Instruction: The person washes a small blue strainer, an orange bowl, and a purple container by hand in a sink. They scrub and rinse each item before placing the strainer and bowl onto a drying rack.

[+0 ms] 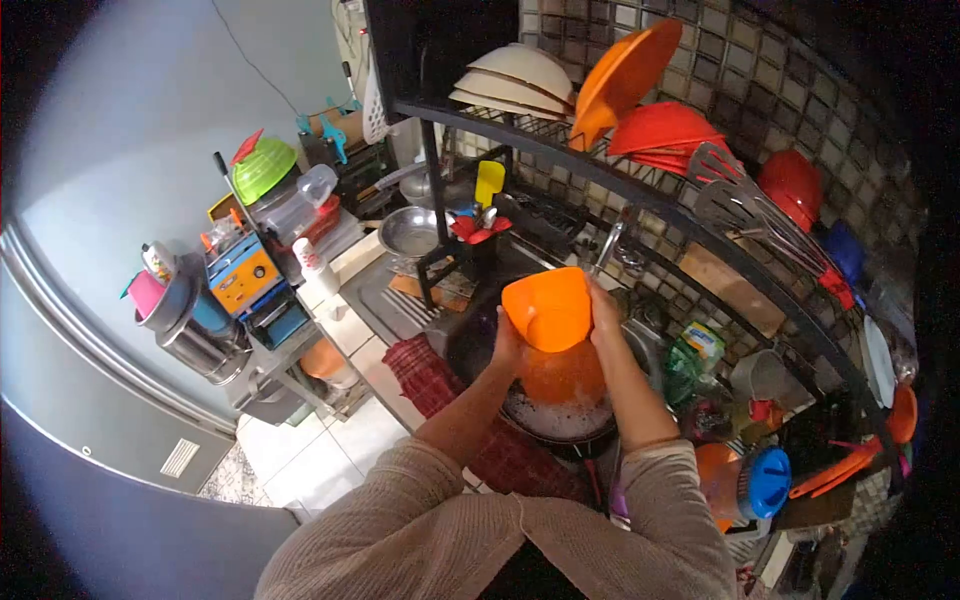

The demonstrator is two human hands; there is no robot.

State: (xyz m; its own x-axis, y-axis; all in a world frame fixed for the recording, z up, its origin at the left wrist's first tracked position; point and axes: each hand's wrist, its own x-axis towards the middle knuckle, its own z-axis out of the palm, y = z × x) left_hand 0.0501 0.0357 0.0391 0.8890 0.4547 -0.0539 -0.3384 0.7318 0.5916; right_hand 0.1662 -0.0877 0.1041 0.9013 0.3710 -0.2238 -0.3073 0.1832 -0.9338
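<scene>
My left hand (507,342) and my right hand (604,312) grip an orange plastic bowl (548,308) from its two sides, tilted over the sink. Right below it, another orange rounded piece (566,378) shows, partly covered by the bowl. Under that sits a dark round basin with foamy water (562,422). Beyond the bowl stands the metal faucet (608,243). Close to my left forearm, a red checked cloth (418,372) lies along the counter edge.
Above the sink runs a black dish rack (640,190) with cream bowls (515,80), red bowls (668,130) and slotted spatulas (735,190). A green bottle (685,368) stands right of the sink, and a blue-lidded container (765,482) nearer me. Leftward sits a metal pan (412,232).
</scene>
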